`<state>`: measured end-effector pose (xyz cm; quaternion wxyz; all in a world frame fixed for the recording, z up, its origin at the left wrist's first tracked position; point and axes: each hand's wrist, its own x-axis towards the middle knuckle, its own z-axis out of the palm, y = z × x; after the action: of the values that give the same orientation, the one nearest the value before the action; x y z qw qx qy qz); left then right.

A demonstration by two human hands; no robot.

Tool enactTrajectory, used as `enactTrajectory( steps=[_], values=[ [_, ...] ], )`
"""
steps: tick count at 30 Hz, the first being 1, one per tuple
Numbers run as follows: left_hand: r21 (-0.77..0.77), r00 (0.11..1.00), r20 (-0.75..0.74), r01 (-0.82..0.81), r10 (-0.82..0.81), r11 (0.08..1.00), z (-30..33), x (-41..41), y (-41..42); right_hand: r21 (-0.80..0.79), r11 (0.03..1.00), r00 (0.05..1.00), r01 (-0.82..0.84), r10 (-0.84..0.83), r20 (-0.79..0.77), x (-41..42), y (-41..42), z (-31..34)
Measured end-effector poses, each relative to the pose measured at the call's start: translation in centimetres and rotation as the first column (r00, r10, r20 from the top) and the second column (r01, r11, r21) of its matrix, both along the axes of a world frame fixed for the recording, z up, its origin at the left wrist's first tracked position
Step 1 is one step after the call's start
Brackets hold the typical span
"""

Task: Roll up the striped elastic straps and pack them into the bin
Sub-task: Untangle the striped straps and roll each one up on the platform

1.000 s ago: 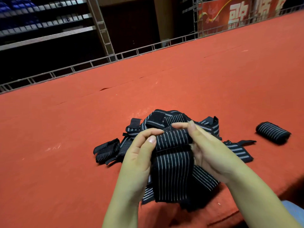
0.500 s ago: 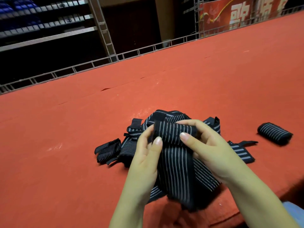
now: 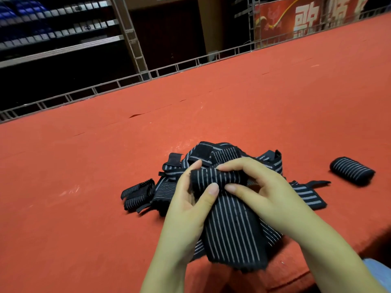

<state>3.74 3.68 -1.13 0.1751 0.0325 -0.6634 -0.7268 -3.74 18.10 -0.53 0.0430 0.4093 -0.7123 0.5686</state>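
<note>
A black elastic strap with white stripes [image 3: 230,225] hangs between my hands, its upper end partly rolled into a tight coil. My left hand [image 3: 190,204] pinches the coil's left side with thumb and fingers. My right hand [image 3: 260,191] curls round its right side, thumb pressing from below. Behind them a loose heap of striped straps [image 3: 213,154] lies on the red surface. One finished roll [image 3: 352,171] lies to the right, and two small rolled pieces [image 3: 137,194] sit at the heap's left. No bin is in view.
The red felt-covered table [image 3: 84,187] stretches far to the left and back. A metal railing [image 3: 105,87] runs along its far edge, with dark shelving beyond. The table's near edge drops off at the lower right.
The coil at the strap's top has grown as both hands turned it. The hanging tail has shortened and swung slightly right. My right fingers now wrap further over the roll.
</note>
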Motion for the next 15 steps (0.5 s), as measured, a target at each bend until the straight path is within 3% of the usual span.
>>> enactTrajectory(
  steps=[6,10,15],
  values=[
    [-0.014,0.997,0.033,-0.067,0.068,0.998,0.02,-0.21,0.29,-0.02,0.998,0.998,-0.054,0.054,0.026,-0.57,0.2,-0.46],
    [0.069,1.0,-0.022,-0.005,0.006,0.998,0.26,-0.03,0.48,-0.071,0.991,0.96,-0.116,0.131,0.249,-0.61,0.7,-0.24],
    [0.034,0.999,-0.052,0.007,-0.005,0.999,0.27,-0.03,0.41,-0.047,0.989,0.845,-0.142,0.146,0.514,-0.38,0.43,-0.16]
  ],
)
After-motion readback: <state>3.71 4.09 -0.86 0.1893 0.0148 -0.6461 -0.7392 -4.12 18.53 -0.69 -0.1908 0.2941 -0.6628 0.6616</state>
